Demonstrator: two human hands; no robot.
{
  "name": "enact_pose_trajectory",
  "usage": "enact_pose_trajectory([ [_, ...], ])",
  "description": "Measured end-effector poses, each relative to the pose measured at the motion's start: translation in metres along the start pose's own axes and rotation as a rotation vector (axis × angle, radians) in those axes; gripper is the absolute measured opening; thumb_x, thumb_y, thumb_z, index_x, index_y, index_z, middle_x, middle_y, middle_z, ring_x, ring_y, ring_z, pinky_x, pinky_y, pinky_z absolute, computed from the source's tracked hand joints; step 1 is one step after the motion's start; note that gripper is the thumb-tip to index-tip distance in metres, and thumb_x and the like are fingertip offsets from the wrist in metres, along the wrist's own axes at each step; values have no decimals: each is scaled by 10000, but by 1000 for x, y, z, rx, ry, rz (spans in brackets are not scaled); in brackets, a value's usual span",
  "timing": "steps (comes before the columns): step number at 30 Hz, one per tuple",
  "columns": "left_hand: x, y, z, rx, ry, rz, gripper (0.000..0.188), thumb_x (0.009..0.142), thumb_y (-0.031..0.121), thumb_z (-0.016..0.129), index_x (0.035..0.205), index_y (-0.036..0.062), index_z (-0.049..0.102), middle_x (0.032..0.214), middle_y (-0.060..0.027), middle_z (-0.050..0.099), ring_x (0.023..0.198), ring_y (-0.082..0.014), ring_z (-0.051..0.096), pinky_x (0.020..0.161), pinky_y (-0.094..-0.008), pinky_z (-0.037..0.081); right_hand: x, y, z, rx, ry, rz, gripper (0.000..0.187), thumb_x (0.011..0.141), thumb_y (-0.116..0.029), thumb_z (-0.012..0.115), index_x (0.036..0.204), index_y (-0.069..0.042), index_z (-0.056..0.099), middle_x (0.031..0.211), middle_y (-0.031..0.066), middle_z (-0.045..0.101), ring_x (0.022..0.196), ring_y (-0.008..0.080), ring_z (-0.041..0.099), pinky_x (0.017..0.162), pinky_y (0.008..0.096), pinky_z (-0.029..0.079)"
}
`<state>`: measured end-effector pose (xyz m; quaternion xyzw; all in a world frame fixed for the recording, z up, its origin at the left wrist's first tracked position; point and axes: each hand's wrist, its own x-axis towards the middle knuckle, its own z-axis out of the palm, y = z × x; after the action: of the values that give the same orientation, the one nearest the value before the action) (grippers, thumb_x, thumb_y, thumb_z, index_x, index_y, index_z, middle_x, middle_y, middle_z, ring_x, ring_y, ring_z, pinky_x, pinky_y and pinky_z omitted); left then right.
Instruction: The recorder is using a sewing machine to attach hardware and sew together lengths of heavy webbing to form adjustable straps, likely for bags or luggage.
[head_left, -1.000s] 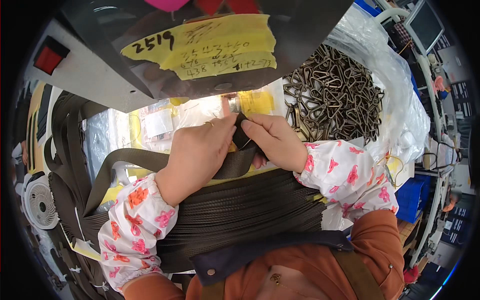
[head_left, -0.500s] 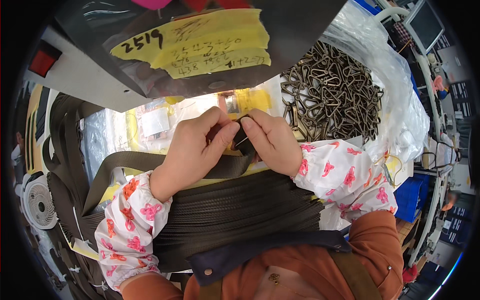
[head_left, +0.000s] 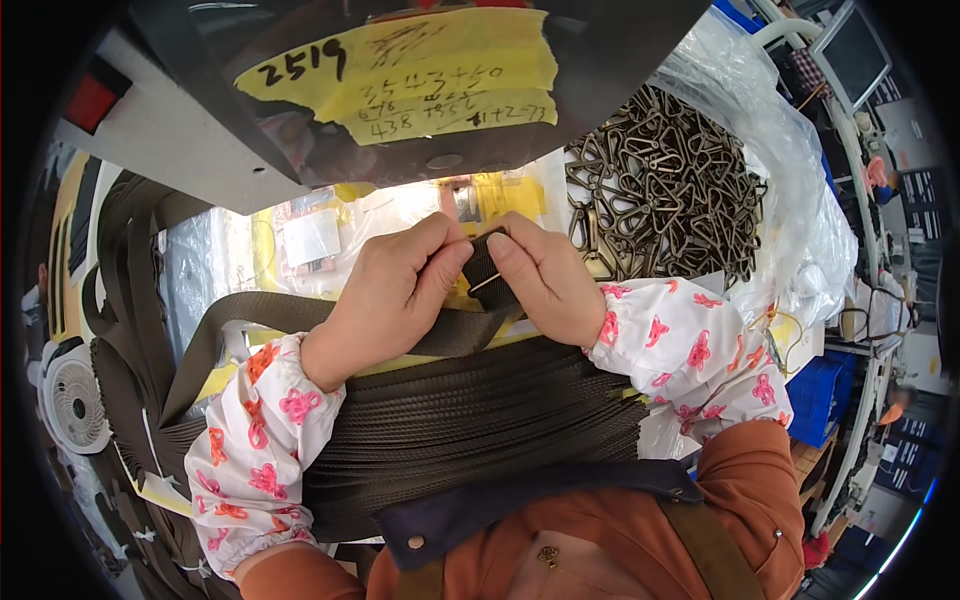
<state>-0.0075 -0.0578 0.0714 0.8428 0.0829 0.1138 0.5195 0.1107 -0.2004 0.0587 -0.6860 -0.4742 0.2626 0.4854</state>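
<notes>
A long dark olive webbing strap (head_left: pixel 262 308) comes in from the left, passes below my left hand and folds up between my hands. My right hand (head_left: pixel 548 275) is closed on its end, thumb on top and fingers behind. A thin bright metal bar (head_left: pixel 485 283) crosses the strap at the fold; the rest of that metal piece is hidden. My left hand (head_left: pixel 395 290) pinches just left of the fold, thumb against curled fingers, and what lies inside is hidden. Below both hands a thick stack of the same webbing (head_left: pixel 480 430) lies across the work surface.
A pile of bronze-coloured metal snap hooks (head_left: pixel 665 185) lies at the right, beside clear plastic wrapping (head_left: pixel 800 200). A dark machine head with a yellow label (head_left: pixel 410 75) overhangs the far side. More webbing (head_left: pixel 130 370) hangs at left near a white fan (head_left: pixel 77 400).
The strap's folded end shows more between my hands, and the metal bar sits slightly higher and is plainer to see. Both hands stay closed in nearly the same place.
</notes>
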Motion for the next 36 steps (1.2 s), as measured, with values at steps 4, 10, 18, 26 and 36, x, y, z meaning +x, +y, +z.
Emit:
enact_pose_trajectory([
  [4,-1,-7,1,-30,87,-34,89,845,96,568,858,9,553,647,-120,549,537,-286,515,505,-319,417,8,-3,-5,-142,-47,-27,258,959,-212,404,923,12,527,644,61,552,512,123,480,502,255,401],
  [10,-21,40,15,466,-131,861,230,718,117,667,929,32,638,834,-53,620,744,-174,619,638,-277,523,32,-15,-27,919,-65,619,273,936,-186,381,914,32,545,651,86,585,426,131,524,332,252,441],
  [18,12,-14,-4,366,103,200,412,742,73,611,1148,57,541,982,-146,612,840,-293,614,732,-359,491,38,-12,-26,812,-167,784,280,937,-203,404,947,54,515,693,113,589,421,151,532,329,258,442],
  [26,7,-33,2,431,118,383,220,799,200,545,931,25,519,909,-143,586,832,-313,607,681,-381,504,22,-7,-28,488,-253,578,382,934,-309,361,893,24,545,520,64,536,281,113,440,222,194,257],
  [36,-3,-26,0,240,89,395,286,790,111,543,1062,23,550,1030,-158,582,981,-323,573,862,-367,470,25,14,-32,486,-288,418,370,913,-278,377,906,62,523,513,60,511,281,115,420,259,202,298],
])
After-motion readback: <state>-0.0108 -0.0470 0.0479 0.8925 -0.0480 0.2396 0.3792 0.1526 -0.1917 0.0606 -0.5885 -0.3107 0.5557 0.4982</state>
